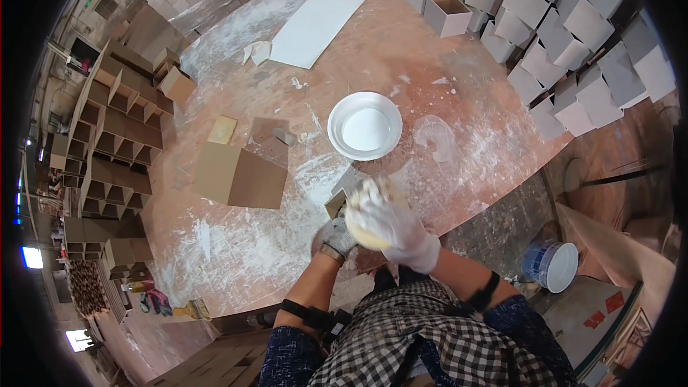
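My right hand [407, 233], in a white-smeared glove, is closed round a pale yellow sponge-like pad [364, 235]. Below and left of it, my left hand [335, 238], in a grey-white glove, grips a small brown box [335, 204]. Whitish grey covers part of the box, and my right hand and the pad hide much of it. Both hands are close together over the table's near edge. Just beyond them stands a white bowl [365, 126] with white paste or liquid in it.
The round, white-streaked table [459, 100] bears a brown box [240, 175] at left and a white sheet [315, 29] at the back. Whitened boxes [523, 18] are stacked at right, brown ones [122, 129] at left. A bucket [559, 266] stands lower right, a brush [192, 309] lower left.
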`<action>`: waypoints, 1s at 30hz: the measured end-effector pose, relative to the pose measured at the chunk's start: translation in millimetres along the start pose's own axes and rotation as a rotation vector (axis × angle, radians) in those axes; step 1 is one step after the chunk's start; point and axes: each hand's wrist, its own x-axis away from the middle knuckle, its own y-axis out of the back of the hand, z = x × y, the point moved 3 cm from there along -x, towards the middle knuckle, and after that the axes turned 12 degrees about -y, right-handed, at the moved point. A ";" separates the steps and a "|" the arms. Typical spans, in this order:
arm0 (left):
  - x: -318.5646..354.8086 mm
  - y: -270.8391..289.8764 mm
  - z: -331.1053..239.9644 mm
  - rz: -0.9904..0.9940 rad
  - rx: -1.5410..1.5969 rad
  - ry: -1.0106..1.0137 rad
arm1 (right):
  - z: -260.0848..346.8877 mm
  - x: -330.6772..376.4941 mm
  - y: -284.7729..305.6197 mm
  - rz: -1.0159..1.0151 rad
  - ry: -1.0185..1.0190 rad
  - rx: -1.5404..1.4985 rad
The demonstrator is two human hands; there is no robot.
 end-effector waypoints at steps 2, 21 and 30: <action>-19.4 22.9 -17.2 0.302 0.103 0.146 | 8.3 28.5 23.7 -0.001 0.166 0.093; -39.8 38.8 -18.3 0.462 0.194 0.269 | -59.5 -6.5 -9.7 0.118 -0.445 0.049; -35.7 40.1 -19.8 0.471 0.184 0.240 | -60.8 140.0 -39.4 0.515 -0.327 0.504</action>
